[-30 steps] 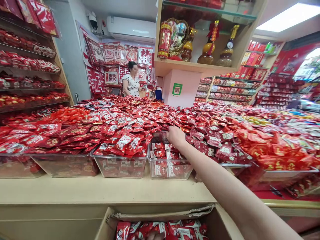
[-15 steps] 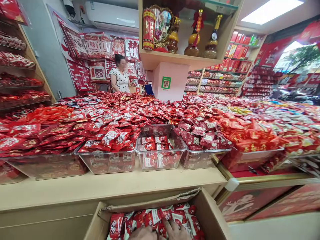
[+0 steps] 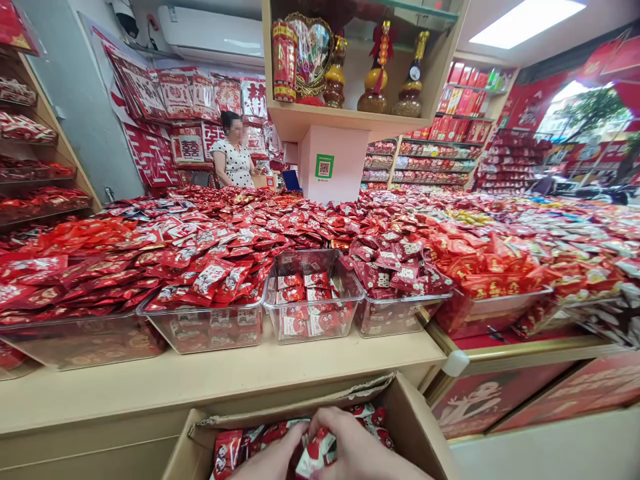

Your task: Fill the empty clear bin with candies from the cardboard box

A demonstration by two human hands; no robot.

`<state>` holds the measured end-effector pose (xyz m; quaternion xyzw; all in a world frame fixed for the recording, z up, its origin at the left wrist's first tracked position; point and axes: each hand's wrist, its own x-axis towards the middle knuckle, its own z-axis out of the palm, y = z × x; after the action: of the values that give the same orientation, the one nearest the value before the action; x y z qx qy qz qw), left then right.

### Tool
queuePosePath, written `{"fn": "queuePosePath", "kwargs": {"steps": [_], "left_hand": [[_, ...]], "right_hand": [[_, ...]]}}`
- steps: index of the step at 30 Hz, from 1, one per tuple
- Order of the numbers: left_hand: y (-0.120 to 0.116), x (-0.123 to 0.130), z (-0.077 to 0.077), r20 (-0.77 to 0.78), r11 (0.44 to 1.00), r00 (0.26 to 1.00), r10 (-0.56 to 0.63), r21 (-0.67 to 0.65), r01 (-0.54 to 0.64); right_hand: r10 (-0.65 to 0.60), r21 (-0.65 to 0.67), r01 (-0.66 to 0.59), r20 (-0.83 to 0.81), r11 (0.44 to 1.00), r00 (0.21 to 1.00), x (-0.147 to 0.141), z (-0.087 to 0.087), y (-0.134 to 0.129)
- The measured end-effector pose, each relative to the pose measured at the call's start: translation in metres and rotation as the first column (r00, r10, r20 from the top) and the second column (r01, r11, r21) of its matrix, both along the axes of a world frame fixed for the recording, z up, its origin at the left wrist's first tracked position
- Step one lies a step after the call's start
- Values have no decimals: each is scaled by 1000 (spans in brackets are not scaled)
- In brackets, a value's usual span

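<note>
Inside an open cardboard box (image 3: 425, 427) at the bottom of the head view, my two hands come together around small red-and-white packets (image 3: 316, 455). My right hand (image 3: 357, 447) is closed on them, its fingers curled over from the right. On the other side my left hand (image 3: 277, 460) presses against the same packets, its fingertips mostly hidden. More red packets with cartoon figures (image 3: 227, 455) lie in the box around my hands. Just beyond stands a clear plastic bin (image 3: 313, 320), partly filled with stacked red-and-white packets.
A pale counter (image 3: 215, 377) runs behind the box. Heaped clear bins stand to the left (image 3: 200, 333) and right (image 3: 400, 317). A pillar (image 3: 335, 180) carries a display shelf (image 3: 345, 120). A person (image 3: 233, 157) in a dotted top stands at the back.
My hands have gone from spread fingers on top of the packets to closing around some of them, and they sit higher in view. The camera view has shifted slightly.
</note>
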<state>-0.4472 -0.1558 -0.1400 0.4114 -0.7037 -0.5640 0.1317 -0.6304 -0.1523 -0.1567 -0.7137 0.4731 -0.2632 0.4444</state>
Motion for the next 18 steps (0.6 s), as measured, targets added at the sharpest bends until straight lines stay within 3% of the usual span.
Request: {"fn": "queuePosePath", "kwargs": {"steps": [1,3,6,9,13,15,18], "left_hand": [[0,-4,7,-117,998,993,-12,67,20],[4,-12,18,-339,985,940,33,171,27],[11,-25,24,-428,966,888,170,251,-64],[15,-29,28,-385,931,881,277,336,-146],[10,-23,36,-439,821,779,448,547,-164],[7,-22,40,-466,819,748,473,546,-177],[4,-23,42,-413,848,775,479,445,-287]], "right_hand": [[-38,86,24,165,996,986,-1,6,1],[-83,252,-45,474,967,877,-1,15,2],[-103,300,-164,706,940,700,1,23,3],[-139,294,-121,726,948,674,0,30,1],[-261,293,74,678,953,687,-6,34,-1],[-258,238,130,655,963,710,-8,33,-1],[-188,127,138,666,982,722,-7,30,1]]}}
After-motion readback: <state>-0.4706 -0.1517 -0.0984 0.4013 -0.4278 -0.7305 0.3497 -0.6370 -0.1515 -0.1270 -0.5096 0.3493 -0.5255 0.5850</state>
